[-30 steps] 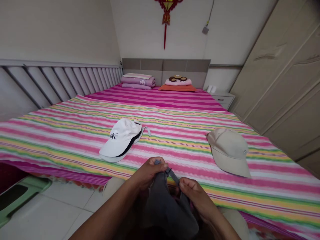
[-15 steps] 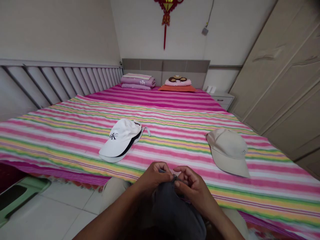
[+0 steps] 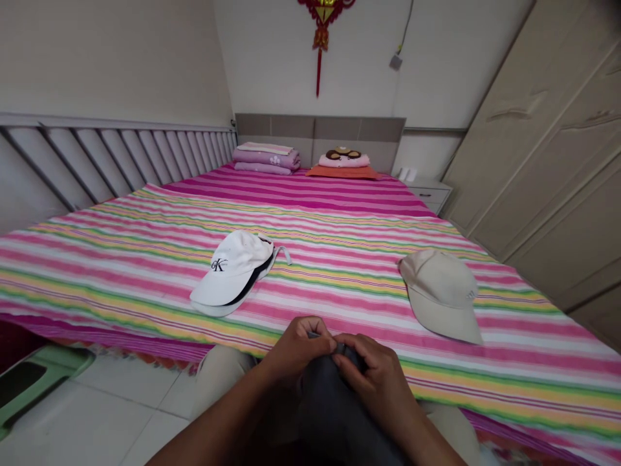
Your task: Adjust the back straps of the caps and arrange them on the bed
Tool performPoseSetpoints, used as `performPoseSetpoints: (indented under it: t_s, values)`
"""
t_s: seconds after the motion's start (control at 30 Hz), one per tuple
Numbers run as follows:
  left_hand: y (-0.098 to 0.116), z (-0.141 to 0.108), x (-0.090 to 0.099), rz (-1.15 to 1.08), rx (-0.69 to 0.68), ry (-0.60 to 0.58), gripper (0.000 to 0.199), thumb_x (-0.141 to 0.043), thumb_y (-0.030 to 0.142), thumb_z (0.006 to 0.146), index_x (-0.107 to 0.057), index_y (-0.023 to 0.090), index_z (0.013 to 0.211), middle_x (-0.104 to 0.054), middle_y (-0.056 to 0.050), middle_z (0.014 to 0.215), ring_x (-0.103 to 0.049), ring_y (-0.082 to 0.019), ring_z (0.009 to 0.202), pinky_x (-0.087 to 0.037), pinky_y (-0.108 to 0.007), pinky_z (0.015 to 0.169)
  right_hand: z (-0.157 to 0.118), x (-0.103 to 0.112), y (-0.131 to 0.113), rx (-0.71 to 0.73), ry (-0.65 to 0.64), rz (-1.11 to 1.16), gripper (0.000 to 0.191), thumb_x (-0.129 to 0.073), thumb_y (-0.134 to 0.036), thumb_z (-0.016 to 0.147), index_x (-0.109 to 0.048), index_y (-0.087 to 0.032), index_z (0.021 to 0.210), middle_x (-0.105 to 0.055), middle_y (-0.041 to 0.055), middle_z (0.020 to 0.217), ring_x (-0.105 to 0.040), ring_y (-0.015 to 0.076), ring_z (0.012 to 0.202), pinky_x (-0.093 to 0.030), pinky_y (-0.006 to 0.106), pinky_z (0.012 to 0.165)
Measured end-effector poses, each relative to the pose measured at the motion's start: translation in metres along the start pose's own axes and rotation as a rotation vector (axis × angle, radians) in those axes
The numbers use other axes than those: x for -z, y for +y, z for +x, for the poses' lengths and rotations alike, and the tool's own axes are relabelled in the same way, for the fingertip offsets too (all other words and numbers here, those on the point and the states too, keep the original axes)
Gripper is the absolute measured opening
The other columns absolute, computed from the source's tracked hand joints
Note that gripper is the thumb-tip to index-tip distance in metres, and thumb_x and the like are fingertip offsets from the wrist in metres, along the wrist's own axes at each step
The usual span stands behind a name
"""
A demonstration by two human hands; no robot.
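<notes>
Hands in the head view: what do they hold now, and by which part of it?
The left hand and right hand pinch the upper edge of a dark grey fabric piece; the fingers hide the exact part.

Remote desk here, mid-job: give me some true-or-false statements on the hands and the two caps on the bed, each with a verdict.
1. The left hand and right hand are both on the dark grey cloth. True.
2. The white cap lies on the floor. False: it lies on the striped bedspread.
3. The beige cap lies apart from the white cap, to its right in view. True.
4. The right hand touches the beige cap. False: it is on the dark grey cloth, away from that cap.
5. The folded purple bedding lies beside the hands. False: it lies far off, by the headboard.
</notes>
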State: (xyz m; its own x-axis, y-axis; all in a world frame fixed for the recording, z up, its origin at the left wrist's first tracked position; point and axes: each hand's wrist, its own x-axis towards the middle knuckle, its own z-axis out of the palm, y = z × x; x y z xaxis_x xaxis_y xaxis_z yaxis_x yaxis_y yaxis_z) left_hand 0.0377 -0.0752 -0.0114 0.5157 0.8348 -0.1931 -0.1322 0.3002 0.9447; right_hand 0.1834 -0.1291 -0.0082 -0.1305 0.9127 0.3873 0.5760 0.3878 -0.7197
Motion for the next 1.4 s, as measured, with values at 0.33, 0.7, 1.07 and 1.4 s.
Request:
performPoseSetpoints:
  t_s: [0.33,0.7,1.07,1.4]
  values:
    - [0.004,0.0,0.001,0.189,0.003,-0.04,0.01,-0.059,0.023,0.059,-0.053,0.014,0.057,-0.044,0.005,0.047,-0.033,-0.006,0.044,-0.024,-0.02,0.045,0.001,-0.001,0.007,-0.109,-0.04,0.09,0.021,-0.048,-0.011,0.071,-0.061,-0.02,0.086,-0.062,-0.0021,0.067,-0.054,0.0127,0.06,-0.04,0.021,0.054]
    - [-0.002,0.003,0.003,-0.279,0.071,-0.118,0.02,-0.067,0.014,0.051,-0.062,0.012,0.07,-0.058,-0.001,0.06,-0.05,-0.008,0.052,-0.034,-0.02,0.052,0.0,0.001,0.01,-0.172,0.026,0.159,0.012,-0.047,-0.03,0.08,-0.053,-0.019,0.079,-0.048,-0.0037,0.054,-0.044,0.0107,0.047,-0.034,0.021,0.045]
    - [-0.009,0.002,0.001,-0.186,0.165,-0.213,0.014,-0.069,0.023,0.057,-0.063,0.011,0.064,-0.063,-0.004,0.059,-0.057,-0.014,0.058,-0.042,-0.028,0.067,0.003,-0.005,0.005,-0.524,-0.041,0.982,0.028,-0.061,-0.045,0.07,-0.05,-0.019,0.07,-0.046,-0.0046,0.053,-0.035,0.0072,0.043,-0.027,0.02,0.042]
    - [-0.011,0.0,-0.004,-0.232,0.077,-0.226,0.009,-0.066,0.02,0.059,-0.063,0.011,0.061,-0.064,-0.003,0.056,-0.059,-0.014,0.056,-0.043,-0.027,0.065,0.004,-0.003,0.003,-0.574,-0.022,1.232,0.022,-0.064,-0.035,0.066,-0.051,-0.018,0.061,-0.049,-0.0001,0.061,-0.043,0.0119,0.054,-0.036,0.024,0.05]
